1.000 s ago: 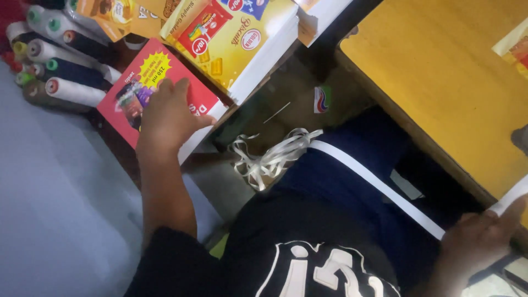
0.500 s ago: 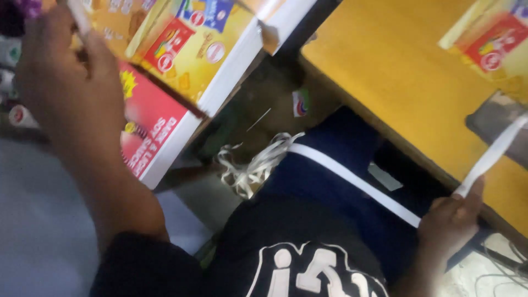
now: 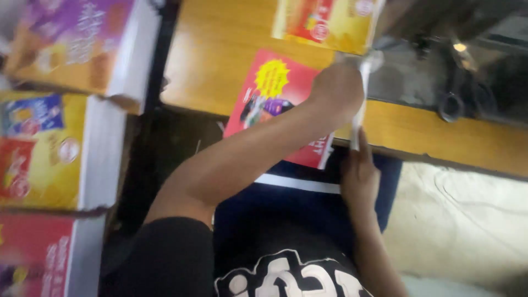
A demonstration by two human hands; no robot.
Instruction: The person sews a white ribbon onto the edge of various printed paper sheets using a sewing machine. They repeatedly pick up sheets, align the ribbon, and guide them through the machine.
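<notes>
Pressing left hand (image 3: 338,88) down on red printed sheet (image 3: 280,104), which lies flat on wooden table (image 3: 214,49), its lower end overhanging near edge. Left hand partly closed; whether it pinches white strip (image 3: 358,113) cannot tell, blurred. Right hand (image 3: 360,173) at near edge, fingers on lower end of same strip. Yellow printed sheet (image 3: 324,22) near far edge. Stacks of printed sheets (image 3: 49,148) off table's left side. Risk, judged: overhanging red sheet slips off edge if pressure shifts; strip, stretched between hands, could tear or pull loose.
</notes>
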